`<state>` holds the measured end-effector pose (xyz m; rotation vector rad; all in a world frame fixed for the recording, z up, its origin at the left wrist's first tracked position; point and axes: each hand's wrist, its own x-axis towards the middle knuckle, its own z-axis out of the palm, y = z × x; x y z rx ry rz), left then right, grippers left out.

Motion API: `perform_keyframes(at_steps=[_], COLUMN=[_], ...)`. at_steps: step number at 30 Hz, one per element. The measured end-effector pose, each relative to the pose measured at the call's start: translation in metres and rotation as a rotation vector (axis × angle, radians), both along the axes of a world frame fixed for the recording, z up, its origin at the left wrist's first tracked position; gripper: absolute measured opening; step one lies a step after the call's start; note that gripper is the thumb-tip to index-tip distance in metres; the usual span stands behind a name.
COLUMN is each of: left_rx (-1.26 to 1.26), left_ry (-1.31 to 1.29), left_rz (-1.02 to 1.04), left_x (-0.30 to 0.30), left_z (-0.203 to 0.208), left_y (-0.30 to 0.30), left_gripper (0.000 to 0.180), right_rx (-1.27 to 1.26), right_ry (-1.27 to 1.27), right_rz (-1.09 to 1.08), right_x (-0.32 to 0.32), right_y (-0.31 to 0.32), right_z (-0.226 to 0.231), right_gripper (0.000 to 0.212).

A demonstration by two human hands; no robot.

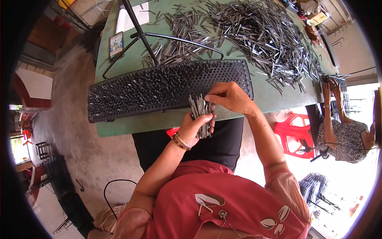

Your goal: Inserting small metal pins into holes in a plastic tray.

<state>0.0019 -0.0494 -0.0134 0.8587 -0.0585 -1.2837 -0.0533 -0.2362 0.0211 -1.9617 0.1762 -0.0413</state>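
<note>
My left hand is wrapped round a bundle of thin grey metal strips, their ends fanning out above the thumb. At the top of that bundle, my right hand has its thumb and forefinger pinched together; whether a strip is between them is too small to tell. Just beyond both hands, a long black perforated rack leans along the table's near edge. Strips stick up from many holes over its left and middle parts, while the holes toward its right end show bare.
A large heap of loose strips covers the far right of the green table. The rack's black metal stand rises behind it. A phone lies at left. On the right are a red plastic stool and another person's hands.
</note>
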Motion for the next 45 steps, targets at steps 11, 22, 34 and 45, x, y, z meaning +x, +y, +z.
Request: perform_keyframes(at_steps=[11,22,34,45], left_rx=[0.082,0.031,0.103,0.072], left_ry=[0.008,-0.014,-0.005,-0.061], left_rz=[-0.037,-0.064,-0.063,-0.037], left_x=[-0.004,-0.002,0.001,-0.001], left_z=[-0.004,-0.013,-0.011,-0.009], left_y=[-0.010,-0.004,0.000,-0.001], left_gripper=[0.031,0.026,0.023,0.023], right_rx=[-0.270,-0.440,-0.611,-0.474], right_ry=[-0.389,-0.496,-0.489,-0.433], right_rz=[-0.557,-0.522,-0.419,-0.399], right_x=[0.034,0.043,0.042,0.027], right_y=[-0.013,-0.012,-0.002,-0.004], right_z=[-0.010,-0.012,-0.018,-0.032], right_gripper=[0.018,0.011,0.017,0.014])
